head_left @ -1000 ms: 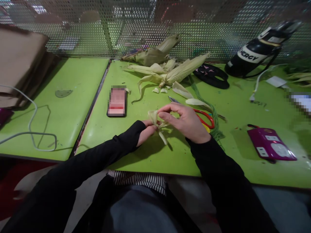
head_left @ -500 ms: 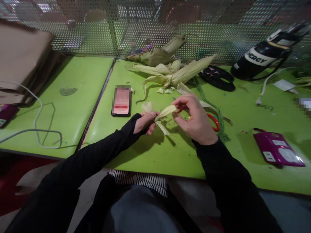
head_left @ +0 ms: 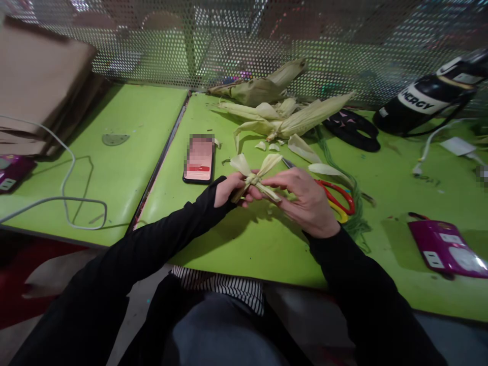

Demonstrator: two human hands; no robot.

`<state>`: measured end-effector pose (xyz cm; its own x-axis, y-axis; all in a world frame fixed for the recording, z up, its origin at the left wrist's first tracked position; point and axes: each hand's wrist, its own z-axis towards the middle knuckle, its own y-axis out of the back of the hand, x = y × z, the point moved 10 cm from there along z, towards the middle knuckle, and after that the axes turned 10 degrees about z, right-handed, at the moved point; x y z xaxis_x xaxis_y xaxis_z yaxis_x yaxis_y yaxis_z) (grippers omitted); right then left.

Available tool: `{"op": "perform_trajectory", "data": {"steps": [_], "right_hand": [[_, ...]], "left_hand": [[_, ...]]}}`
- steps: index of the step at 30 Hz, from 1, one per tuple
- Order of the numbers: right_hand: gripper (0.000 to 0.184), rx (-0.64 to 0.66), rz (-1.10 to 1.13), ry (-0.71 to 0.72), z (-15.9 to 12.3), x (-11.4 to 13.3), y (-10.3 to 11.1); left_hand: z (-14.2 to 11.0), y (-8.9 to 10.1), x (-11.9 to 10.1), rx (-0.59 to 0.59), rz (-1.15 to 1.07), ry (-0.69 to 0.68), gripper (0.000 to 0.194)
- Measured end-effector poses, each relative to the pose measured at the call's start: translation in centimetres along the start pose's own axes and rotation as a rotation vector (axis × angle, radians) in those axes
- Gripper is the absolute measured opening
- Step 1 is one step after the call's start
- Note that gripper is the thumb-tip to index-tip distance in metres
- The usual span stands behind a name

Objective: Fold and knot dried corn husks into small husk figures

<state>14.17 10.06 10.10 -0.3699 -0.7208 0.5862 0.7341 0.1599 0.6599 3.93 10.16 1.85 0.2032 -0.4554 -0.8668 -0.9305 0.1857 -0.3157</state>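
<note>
Between my two hands, above the green table, is a pale corn husk piece (head_left: 253, 179) with a woven knot at its middle and several strips sticking out. My left hand (head_left: 232, 189) is closed on its left side, with thumb and fingers near the knot. My right hand (head_left: 305, 201) pinches a strip at the lower right. Just behind my right hand lie scissors (head_left: 347, 195) with red and yellow handles, their blades partly covered by it. Loose husk strips (head_left: 303, 148) and a bundle of green string (head_left: 356, 218) are close by.
Corn husks (head_left: 282, 122) are heaped by the perforated metal screen (head_left: 152, 51). A phone (head_left: 199, 160) lies left of my hands. To the right are a black bottle (head_left: 423, 99), a black pouch-like item (head_left: 353, 129) and a purple power strip (head_left: 444, 246). Brown paper bags (head_left: 41, 86) stand at left.
My right hand has let the upper strip go and now pinches a lower-right one. The husk piece has turned, so its knot faces up with strips spread. The view has shifted slightly left.
</note>
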Motion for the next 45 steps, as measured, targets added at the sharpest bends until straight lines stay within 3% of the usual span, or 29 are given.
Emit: {"op": "perform_trajectory", "data": {"steps": [4, 7, 10, 12, 19, 23, 25, 28, 31, 34, 38, 41, 45], "right_hand": [[0.024, -0.152, 0.138, -0.187, -0.5, -2.0, 0.8], [0.025, -0.290, -0.054, -0.039, -0.7, -0.3, 2.4], [0.026, -0.190, -0.322, 0.269, -0.9, 3.1, 0.6], [0.031, -0.093, -0.414, 0.377, -1.2, 4.0, -1.2], [0.023, -0.012, -0.414, 0.315, -1.5, 3.6, -3.1], [0.016, -0.124, -0.368, 0.407, -2.0, 5.0, -2.3], [0.012, -0.227, -0.339, 0.361, -1.9, 4.9, -1.2], [0.005, -0.312, -0.250, 0.181, -1.3, 3.6, -0.1], [0.006, -0.270, -0.086, 0.025, -0.8, 1.8, -0.1], [0.007, -0.240, 0.063, -0.067, -0.8, 0.6, -0.2], [0.033, -0.197, 0.368, -0.249, -1.1, -1.6, -1.1], [0.024, -0.212, 0.308, -0.282, -1.2, -2.1, -1.1], [0.017, -0.244, 0.310, -0.240, -1.3, -2.2, -1.1]], "left_hand": [[0.4, 0.0, -0.1, 0.052, 0.064, -0.081, 0.038], [0.4, 0.6, -0.1, 0.038, 0.039, -0.164, 0.039], [0.3, 0.7, -0.1, 0.033, -0.007, -0.236, 0.042], [0.3, 0.5, 0.0, 0.038, -0.025, -0.274, 0.041], [0.9, 0.2, 0.2, 0.030, -0.052, -0.298, 0.029], [0.4, 0.4, 0.0, 0.008, 0.100, -0.240, 0.024], [0.3, 0.4, 0.0, -0.001, 0.148, -0.228, 0.025], [0.7, 1.1, 0.1, -0.074, 0.212, -0.250, 0.031], [0.9, 1.7, -0.1, -0.125, 0.257, -0.287, 0.037], [0.8, 1.4, -0.7, -0.068, 0.274, -0.321, 0.038], [-0.2, 1.6, -2.3, -0.130, 0.296, -0.457, 0.037], [-0.8, 1.4, -2.8, -0.160, 0.361, -0.545, 0.040], [-2.4, 1.3, -4.1, -0.286, 0.699, -0.688, 0.024]]}}
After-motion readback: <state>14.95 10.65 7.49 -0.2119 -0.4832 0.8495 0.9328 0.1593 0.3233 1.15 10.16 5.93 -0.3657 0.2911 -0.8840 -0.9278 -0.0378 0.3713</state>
